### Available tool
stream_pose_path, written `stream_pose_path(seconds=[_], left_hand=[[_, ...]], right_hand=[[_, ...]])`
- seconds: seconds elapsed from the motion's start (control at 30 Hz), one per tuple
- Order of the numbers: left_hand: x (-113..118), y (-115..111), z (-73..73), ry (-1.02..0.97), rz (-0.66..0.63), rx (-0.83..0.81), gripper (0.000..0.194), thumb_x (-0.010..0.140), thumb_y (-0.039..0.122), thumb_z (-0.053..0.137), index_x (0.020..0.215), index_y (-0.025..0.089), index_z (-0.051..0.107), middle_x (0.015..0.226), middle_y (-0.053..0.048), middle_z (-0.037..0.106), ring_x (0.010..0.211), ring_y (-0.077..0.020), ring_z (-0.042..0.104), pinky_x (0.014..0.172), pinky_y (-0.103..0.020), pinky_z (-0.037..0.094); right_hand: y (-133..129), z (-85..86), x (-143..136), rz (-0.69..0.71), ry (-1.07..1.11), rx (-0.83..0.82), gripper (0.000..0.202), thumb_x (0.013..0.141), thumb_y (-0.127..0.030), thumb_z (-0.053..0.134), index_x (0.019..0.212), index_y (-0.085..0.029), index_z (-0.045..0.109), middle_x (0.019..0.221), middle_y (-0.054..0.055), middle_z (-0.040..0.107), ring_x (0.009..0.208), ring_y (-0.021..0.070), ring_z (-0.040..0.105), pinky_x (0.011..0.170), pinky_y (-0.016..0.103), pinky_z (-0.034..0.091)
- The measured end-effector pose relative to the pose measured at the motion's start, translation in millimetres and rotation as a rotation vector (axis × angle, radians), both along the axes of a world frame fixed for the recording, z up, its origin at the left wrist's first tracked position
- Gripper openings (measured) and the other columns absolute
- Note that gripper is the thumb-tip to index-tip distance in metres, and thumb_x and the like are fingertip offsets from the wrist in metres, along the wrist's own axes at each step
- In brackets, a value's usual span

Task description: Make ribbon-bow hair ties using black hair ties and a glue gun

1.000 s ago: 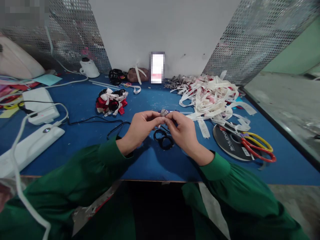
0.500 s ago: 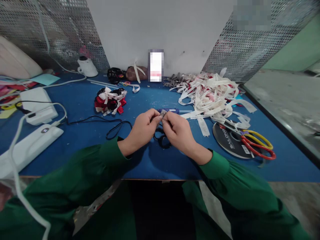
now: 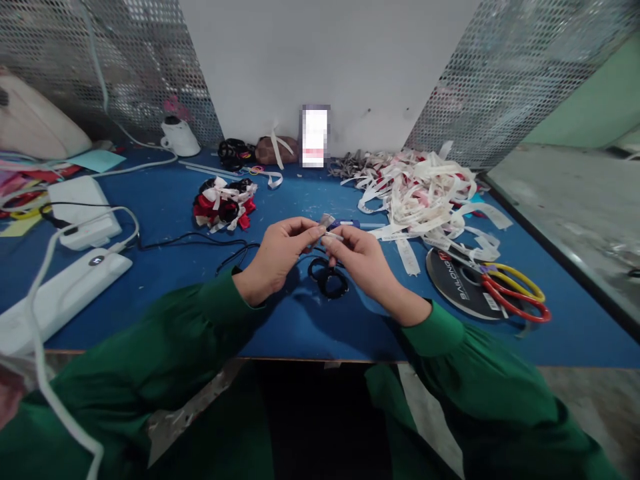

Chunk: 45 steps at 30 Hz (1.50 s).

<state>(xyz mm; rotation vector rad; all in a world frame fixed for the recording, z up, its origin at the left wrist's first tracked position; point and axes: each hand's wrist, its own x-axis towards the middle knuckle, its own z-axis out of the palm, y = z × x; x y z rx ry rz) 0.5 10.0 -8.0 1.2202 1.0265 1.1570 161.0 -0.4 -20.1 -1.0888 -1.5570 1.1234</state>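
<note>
Over the middle of the blue table, my left hand (image 3: 289, 252) and my right hand (image 3: 361, 259) meet at the fingertips. Both pinch a small pale grey piece of ribbon (image 3: 327, 220), whose folded end sticks up above the left fingertips. A narrow light edge (image 3: 334, 236) shows at the right fingers; the rest is covered. Just behind the hands lies a blue-handled tool (image 3: 347, 224), partly hidden. Below the fingers a coiled black cord (image 3: 331, 283) rests on the table.
Scissors (image 3: 517, 293) lie on a black ribbon spool (image 3: 460, 283) at the right, before a heap of ribbon scraps (image 3: 425, 190). Left are a red, white and black ribbon bunch (image 3: 225, 205), a white power strip (image 3: 70, 293) and cables. A phone (image 3: 315, 137) stands at the back.
The right fingers have turned and shifted slightly right and down. More of the ribbon piece now shows above the fingertips. The view has moved a little.
</note>
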Motion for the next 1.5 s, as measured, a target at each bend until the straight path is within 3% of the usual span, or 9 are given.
stream_pose_path(seconds=[0.13,0.4,0.57,0.73,0.9,1.07,1.2,1.4,1.5], left_hand=[[0.6,-2.8,0.4,-0.057,-0.068,-0.036,0.022,0.076,0.038,0.080,0.078,0.017,0.076,0.080,-0.005,0.074,0.071,-0.0153,0.062,0.069,-0.029,0.049],[0.9,-2.2,1.9,-0.029,-0.028,-0.066,0.020,0.071,0.036,0.083,0.076,0.017,0.077,0.081,-0.005,0.074,0.071,-0.0153,0.061,0.067,-0.027,0.048],[-0.1,-0.9,1.9,0.149,0.026,0.065,0.020,0.078,0.037,0.077,0.076,0.017,0.073,0.075,-0.002,0.069,0.067,-0.0136,0.055,0.066,-0.027,0.044],[-0.8,-0.2,3.0,0.347,0.055,0.202,0.019,0.087,0.034,0.066,0.076,0.018,0.067,0.069,0.000,0.061,0.066,-0.0138,0.051,0.063,-0.027,0.039],[1.0,1.7,4.2,0.247,-0.004,0.105,0.019,0.085,0.032,0.066,0.071,0.018,0.064,0.064,0.002,0.056,0.060,-0.0124,0.045,0.061,-0.027,0.037],[0.2,2.7,4.8,0.202,-0.008,0.093,0.020,0.082,0.032,0.069,0.070,0.018,0.063,0.064,0.002,0.055,0.061,-0.0127,0.045,0.060,-0.027,0.036],[-3.3,4.7,8.0,0.223,-0.002,0.117,0.023,0.084,0.034,0.068,0.068,0.017,0.062,0.062,0.001,0.056,0.060,-0.0125,0.046,0.059,-0.027,0.036],[-4.3,5.1,11.6,0.210,0.043,0.132,0.022,0.083,0.034,0.070,0.070,0.017,0.065,0.063,0.001,0.057,0.060,-0.0115,0.047,0.059,-0.026,0.038],[-2.3,2.7,10.6,0.198,0.022,0.123,0.022,0.078,0.035,0.076,0.070,0.017,0.067,0.064,0.001,0.060,0.060,-0.0113,0.048,0.059,-0.026,0.040]], right_hand=[[-1.3,-1.5,-6.4,0.060,0.130,-0.161,0.034,0.074,-0.048,0.078,0.074,-0.018,0.061,0.064,-0.003,0.056,0.056,0.0114,0.052,0.055,0.027,0.040],[-5.1,3.5,-6.9,0.076,0.283,-0.220,0.015,0.073,-0.028,0.069,0.066,-0.020,0.059,0.061,-0.005,0.054,0.055,0.0101,0.048,0.058,0.027,0.040],[-5.5,6.6,-5.3,0.140,0.237,-0.271,0.021,0.078,-0.023,0.054,0.057,-0.021,0.048,0.055,-0.004,0.048,0.052,0.0112,0.048,0.056,0.027,0.040],[-6.9,3.5,-6.3,0.134,0.058,-0.115,0.027,0.086,-0.027,0.049,0.062,-0.023,0.040,0.053,-0.005,0.042,0.051,0.0108,0.039,0.053,0.027,0.032],[-9.9,4.5,-6.1,0.118,-0.044,0.136,0.029,0.088,-0.023,0.046,0.062,-0.024,0.033,0.058,-0.006,0.034,0.056,0.0107,0.031,0.054,0.027,0.027],[-18.2,7.0,-11.3,0.142,-0.148,0.296,0.028,0.088,-0.016,0.043,0.064,-0.024,0.030,0.061,-0.005,0.035,0.058,0.0113,0.033,0.057,0.028,0.028],[-18.6,2.4,-14.0,0.088,-0.174,0.282,0.026,0.088,-0.016,0.044,0.065,-0.023,0.034,0.062,-0.005,0.038,0.059,0.0115,0.036,0.058,0.028,0.029],[-3.9,0.5,-0.6,-0.020,-0.100,0.072,0.035,0.092,-0.044,0.060,0.068,-0.021,0.048,0.059,-0.005,0.047,0.057,0.0108,0.043,0.055,0.027,0.032],[1.4,1.8,4.0,-0.086,-0.001,0.089,0.028,0.089,-0.044,0.065,0.076,-0.021,0.056,0.061,-0.004,0.054,0.058,0.0117,0.050,0.057,0.027,0.037]])
